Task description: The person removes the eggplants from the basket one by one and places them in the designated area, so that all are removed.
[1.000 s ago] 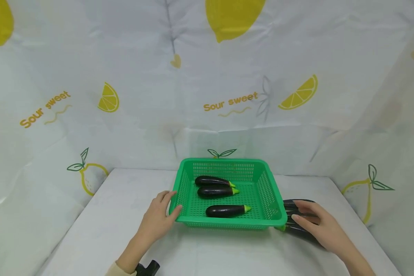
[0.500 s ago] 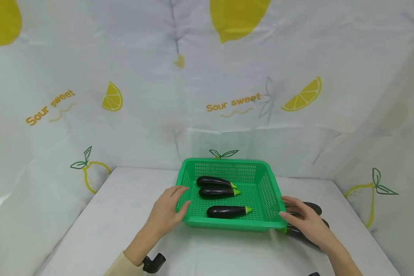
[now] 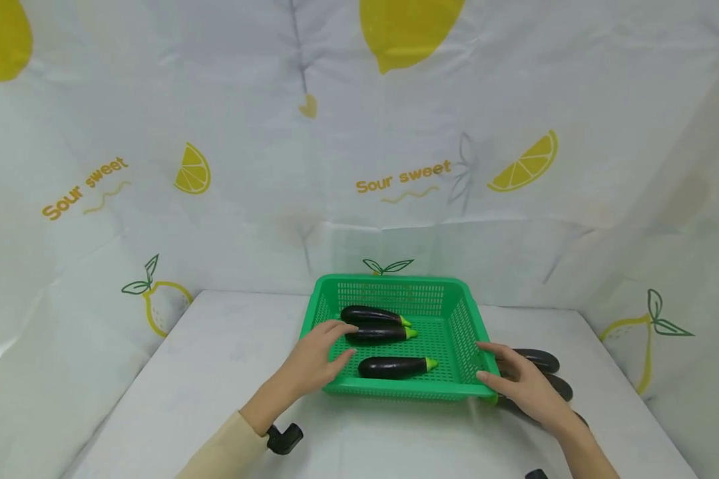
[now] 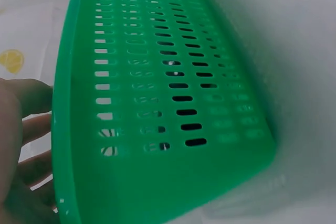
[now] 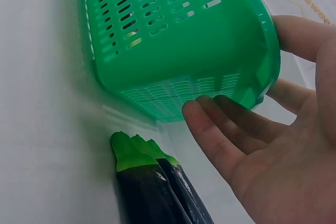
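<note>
Three dark eggplants with green caps lie in a green slotted plastic basket. My left hand hovers over the basket's left side, its fingers spread loosely and holding nothing; the left wrist view shows it beyond the rim. At the right rim, my right hand has its thumb and a finger over the edge. In the right wrist view, its other fingers extend loosely along the basket's outside. Three more eggplants lie on the table beneath this hand, partly hidden in the head view.
A white-covered table carries everything. Behind it hangs a white sheet printed with lemons and lettering, which also rises along both sides. A black device sits by the left wrist.
My left hand has left the basket's left rim and moved right, over the basket. My right hand has shifted left from above the loose eggplants to the right rim. The basket has stayed put.
</note>
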`<move>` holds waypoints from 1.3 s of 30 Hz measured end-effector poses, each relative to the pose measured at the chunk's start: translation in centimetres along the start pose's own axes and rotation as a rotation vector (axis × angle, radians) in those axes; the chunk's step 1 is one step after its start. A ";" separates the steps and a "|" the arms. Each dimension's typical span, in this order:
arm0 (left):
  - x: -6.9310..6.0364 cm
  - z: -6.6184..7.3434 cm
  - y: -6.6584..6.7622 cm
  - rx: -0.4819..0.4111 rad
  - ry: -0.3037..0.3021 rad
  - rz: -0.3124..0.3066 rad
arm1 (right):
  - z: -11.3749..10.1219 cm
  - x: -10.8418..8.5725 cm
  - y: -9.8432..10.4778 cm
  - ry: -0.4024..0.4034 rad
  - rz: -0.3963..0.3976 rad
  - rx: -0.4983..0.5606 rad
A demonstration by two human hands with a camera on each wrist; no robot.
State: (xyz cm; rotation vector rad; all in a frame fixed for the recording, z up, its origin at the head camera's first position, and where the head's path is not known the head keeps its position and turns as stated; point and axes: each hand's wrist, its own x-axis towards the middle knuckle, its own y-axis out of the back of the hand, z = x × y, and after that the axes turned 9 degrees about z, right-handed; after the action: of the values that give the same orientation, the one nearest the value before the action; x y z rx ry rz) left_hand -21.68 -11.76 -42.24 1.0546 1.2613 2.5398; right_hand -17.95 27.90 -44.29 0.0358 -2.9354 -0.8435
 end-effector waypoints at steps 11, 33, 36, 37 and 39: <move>2.2 0.2 -1.9 -0.033 0.044 -0.236 | 0.1 0.0 -0.1 -0.015 -0.010 0.019; 4.6 -0.1 -5.4 -0.050 0.092 -0.551 | 0.4 0.0 -0.1 -0.035 -0.026 0.093; 4.8 0.0 -5.7 -0.043 0.083 -0.586 | 0.4 0.1 -0.1 -0.043 -0.030 0.112; 4.9 0.0 -5.8 -0.041 0.081 -0.597 | 0.3 0.1 -0.2 -0.046 -0.029 0.116; 5.0 -0.1 -6.0 -0.034 0.083 -0.613 | 0.4 0.1 -0.2 -0.043 -0.029 0.118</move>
State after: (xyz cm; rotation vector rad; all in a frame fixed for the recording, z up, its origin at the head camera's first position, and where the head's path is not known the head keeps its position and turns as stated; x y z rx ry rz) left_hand -26.61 -6.01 -44.06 0.4530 1.3015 2.1317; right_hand -18.08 27.94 -44.67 0.0693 -3.0284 -0.6818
